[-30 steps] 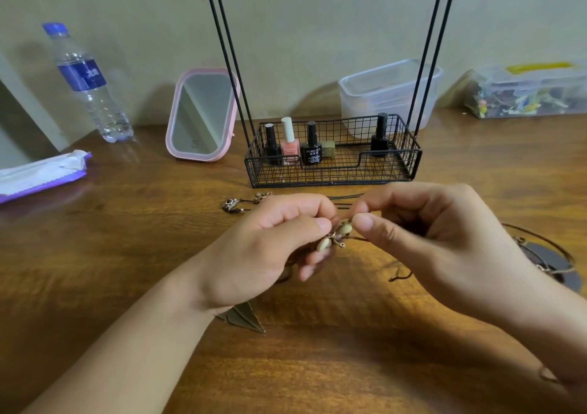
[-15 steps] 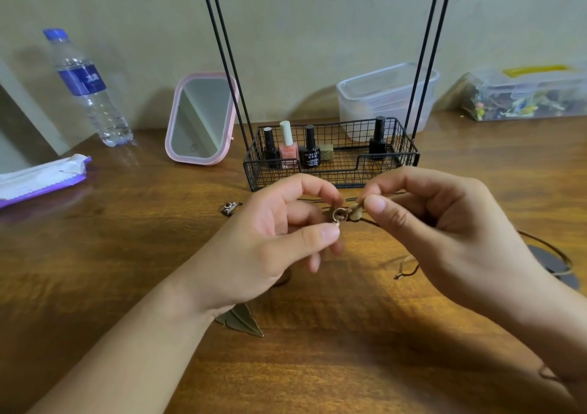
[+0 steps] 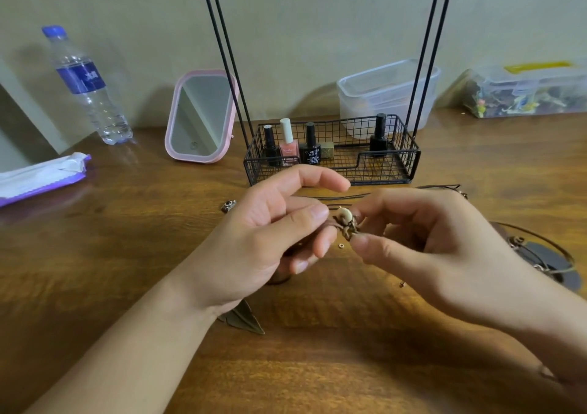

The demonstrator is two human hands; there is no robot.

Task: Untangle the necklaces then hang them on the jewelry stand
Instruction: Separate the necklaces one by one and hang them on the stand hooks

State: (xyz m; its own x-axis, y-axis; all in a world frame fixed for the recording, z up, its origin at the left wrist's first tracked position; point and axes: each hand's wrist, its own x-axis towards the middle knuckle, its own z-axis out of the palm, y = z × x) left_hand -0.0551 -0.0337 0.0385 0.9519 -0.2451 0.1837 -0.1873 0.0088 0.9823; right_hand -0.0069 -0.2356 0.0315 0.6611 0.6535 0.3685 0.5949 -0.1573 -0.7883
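Observation:
A knotted cluster of necklace cord with a pale bead (image 3: 345, 220) hangs between my two hands above the wooden table. My right hand (image 3: 425, 242) pinches the cluster between thumb and fingers. My left hand (image 3: 273, 239) holds the cord beside it with thumb and lower fingers, its index finger lifted straight. Dark cords (image 3: 343, 197) run off behind my hands toward the right. The black wire jewelry stand (image 3: 409, 159) rises just behind, its hooks mostly cut off at the top edge. A leaf pendant (image 3: 244, 320) lies under my left wrist.
The stand's basket holds nail polish bottles (image 3: 288, 143). A pink mirror (image 3: 203, 116), a water bottle (image 3: 87, 86) and a wipes packet (image 3: 41, 175) sit at left. Plastic boxes (image 3: 387, 93) stand behind. More necklaces on a dark disc (image 3: 540, 255) lie at right; a small charm (image 3: 229, 205) lies left.
My left index finger has lifted off the cluster and straightened. The bead cluster has turned and now sits mostly in my right hand's pinch.

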